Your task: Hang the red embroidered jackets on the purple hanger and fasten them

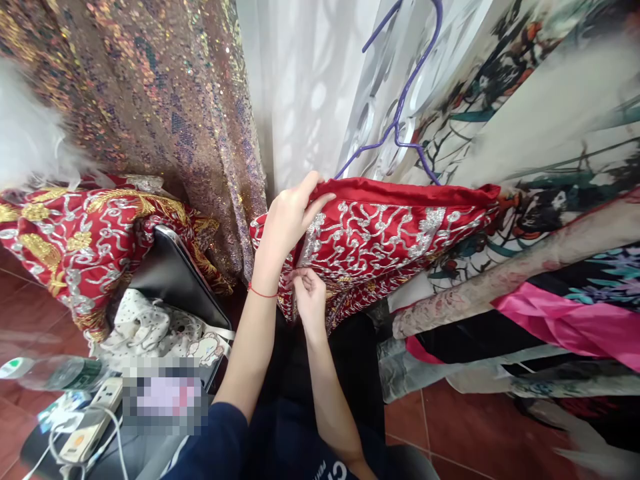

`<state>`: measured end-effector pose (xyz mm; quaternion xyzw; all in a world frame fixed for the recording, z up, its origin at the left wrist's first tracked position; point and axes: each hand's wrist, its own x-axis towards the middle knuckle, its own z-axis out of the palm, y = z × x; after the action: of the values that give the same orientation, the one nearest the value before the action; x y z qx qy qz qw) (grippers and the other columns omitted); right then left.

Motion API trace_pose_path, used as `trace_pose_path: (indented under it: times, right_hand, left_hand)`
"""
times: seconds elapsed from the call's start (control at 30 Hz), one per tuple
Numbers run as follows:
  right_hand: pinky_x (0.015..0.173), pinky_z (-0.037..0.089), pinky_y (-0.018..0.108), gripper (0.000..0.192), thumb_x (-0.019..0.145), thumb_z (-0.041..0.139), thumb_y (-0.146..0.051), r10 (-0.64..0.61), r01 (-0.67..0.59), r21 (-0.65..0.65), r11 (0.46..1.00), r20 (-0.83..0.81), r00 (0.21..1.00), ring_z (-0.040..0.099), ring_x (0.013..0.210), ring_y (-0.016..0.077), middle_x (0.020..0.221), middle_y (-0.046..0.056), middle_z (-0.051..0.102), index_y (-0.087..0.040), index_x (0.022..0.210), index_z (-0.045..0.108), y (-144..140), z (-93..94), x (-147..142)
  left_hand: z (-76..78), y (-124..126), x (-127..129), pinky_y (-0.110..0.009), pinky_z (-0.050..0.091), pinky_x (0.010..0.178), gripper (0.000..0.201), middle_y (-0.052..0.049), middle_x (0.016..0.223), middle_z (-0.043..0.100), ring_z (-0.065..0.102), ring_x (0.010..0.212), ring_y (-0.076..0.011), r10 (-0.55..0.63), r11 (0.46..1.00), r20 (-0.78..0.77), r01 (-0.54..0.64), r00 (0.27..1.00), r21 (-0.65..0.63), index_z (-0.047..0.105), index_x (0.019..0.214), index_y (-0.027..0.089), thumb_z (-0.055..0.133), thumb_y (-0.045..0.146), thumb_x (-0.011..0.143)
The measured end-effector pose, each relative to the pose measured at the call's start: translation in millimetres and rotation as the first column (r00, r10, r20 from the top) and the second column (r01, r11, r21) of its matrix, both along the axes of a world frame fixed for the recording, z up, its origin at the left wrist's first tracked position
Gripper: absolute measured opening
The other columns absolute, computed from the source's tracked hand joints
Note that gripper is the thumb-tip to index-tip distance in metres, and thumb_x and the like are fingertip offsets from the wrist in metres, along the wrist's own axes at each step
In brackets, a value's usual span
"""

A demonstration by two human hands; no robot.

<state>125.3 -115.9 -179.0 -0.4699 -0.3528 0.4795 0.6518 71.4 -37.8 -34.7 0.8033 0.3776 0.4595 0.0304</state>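
Observation:
A red skirt (380, 230) with silver and gold embroidery and a plain red satin waistband hangs below a purple wire hanger (397, 123). My left hand (294, 210), with a red string bracelet on its wrist, grips the waistband's left end between thumb and fingers. Lower down, at the skirt's side edge, my right hand (311, 297) is closed in a pinch against the fabric. What its fingertips hold is too small to make out. Part of the skirt's side is hidden behind my hands.
Sequined fabric (165, 80) hangs at left, above another red embroidered garment (75, 247). A black bag-like item (175, 273), a dotted cloth (145, 327), a plastic bottle (60, 372) and a power strip (95, 420) lie lower left. Patterned garments (500, 247) hang at right.

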Motion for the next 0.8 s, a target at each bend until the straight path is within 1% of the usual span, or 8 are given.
trace_pose_path:
  times: [0.1,0.27,0.37,0.43,0.53,0.67,0.73,0.8]
  right_hand:
    - [0.058,0.047,0.025,0.013,0.072,0.057,-0.033,-0.021,0.02,0.014,1.0,0.057,0.998,0.06,0.063,0.0136,0.071,0.001,0.068,-0.021,0.073,0.058,1.3,1.6,0.7]
    - [0.067,0.049,0.027,0.011,0.07,0.059,-0.03,-0.059,0.06,0.085,0.995,-0.018,0.998,0.06,0.068,0.0135,0.072,0.0,0.065,-0.02,0.073,0.059,7.2,6.9,-2.2]
    - [0.071,0.05,0.027,0.009,0.075,0.061,-0.029,-0.034,0.04,0.137,0.99,-0.048,0.998,0.059,0.071,0.0131,0.075,0.0,0.064,-0.02,0.076,0.06,3.7,10.8,-3.8]
    - [0.07,0.05,0.026,0.012,0.08,0.063,-0.032,-0.014,0.025,0.162,0.987,-0.07,0.997,0.058,0.072,0.013,0.075,-0.001,0.063,-0.02,0.079,0.061,-0.9,12.8,-3.9]
    - [0.068,0.05,0.026,0.018,0.082,0.066,-0.037,0.008,-0.002,0.145,0.989,-0.046,0.999,0.059,0.07,0.013,0.073,-0.001,0.062,-0.02,0.082,0.063,-7.8,16.3,-1.4]
    - [0.061,0.049,0.026,0.016,0.082,0.062,-0.036,0.083,-0.082,0.081,0.993,-0.006,0.997,0.06,0.061,0.0128,0.071,0.0,0.065,-0.02,0.079,0.059,-12.5,24.2,3.2]
    - [0.063,0.051,0.026,0.014,0.08,0.062,-0.034,0.06,-0.059,0.082,0.995,-0.012,0.998,0.062,0.063,0.0134,0.072,0.0,0.067,-0.02,0.076,0.059,-11.9,27.4,3.4]
    - [0.068,0.052,0.027,0.014,0.078,0.063,-0.033,0.006,-0.002,0.108,0.994,-0.032,0.999,0.064,0.07,0.0147,0.074,0.001,0.067,-0.02,0.075,0.059,-9.9,28.1,2.0]
  left_hand:
    - [-1.0,0.5,0.8,-0.029,0.047,0.071,0.01,-0.001,0.086,0.068,0.068,0.079,-0.0166,0.002,1.0,0.009,-0.002,1.0,0.012,0.059,0.103,0.023,0.053,0.03,0.099]
    - [-2.8,1.9,1.5,-0.028,0.046,0.068,0.014,-0.001,0.08,0.066,0.066,0.073,-0.0159,0.015,1.0,0.011,-0.015,1.0,0.021,0.061,0.106,0.021,0.054,0.03,0.099]
    - [-2.4,1.5,1.3,-0.028,0.046,0.069,0.014,-0.001,0.082,0.067,0.066,0.074,-0.015,0.013,0.999,0.014,-0.014,1.0,0.032,0.061,0.108,0.021,0.055,0.031,0.099]
    - [-1.7,0.6,1.4,-0.028,0.047,0.07,0.015,-0.002,0.086,0.069,0.066,0.075,-0.0152,0.013,1.0,0.006,-0.013,1.0,0.025,0.06,0.108,0.021,0.054,0.031,0.099]
    - [-1.3,0.1,1.9,-0.029,0.047,0.07,0.017,-0.003,0.089,0.071,0.067,0.077,-0.0164,0.021,1.0,-0.009,-0.021,1.0,0.012,0.059,0.107,0.019,0.053,0.033,0.1]
    - [-3.5,1.4,3.1,-0.029,0.047,0.069,0.018,-0.004,0.091,0.072,0.068,0.077,-0.0167,0.045,0.998,-0.007,-0.045,0.999,0.038,0.06,0.109,0.02,0.052,0.033,0.1]
    - [-5.1,1.6,3.6,-0.029,0.048,0.07,0.019,-0.004,0.092,0.072,0.068,0.079,-0.0172,0.048,0.998,-0.004,-0.048,0.999,0.047,0.061,0.111,0.021,0.052,0.034,0.1]
    - [-7.0,1.5,4.0,-0.03,0.047,0.071,0.021,-0.004,0.092,0.072,0.067,0.079,-0.0177,0.06,0.997,-0.011,-0.06,0.998,0.05,0.061,0.112,0.021,0.052,0.035,0.1]
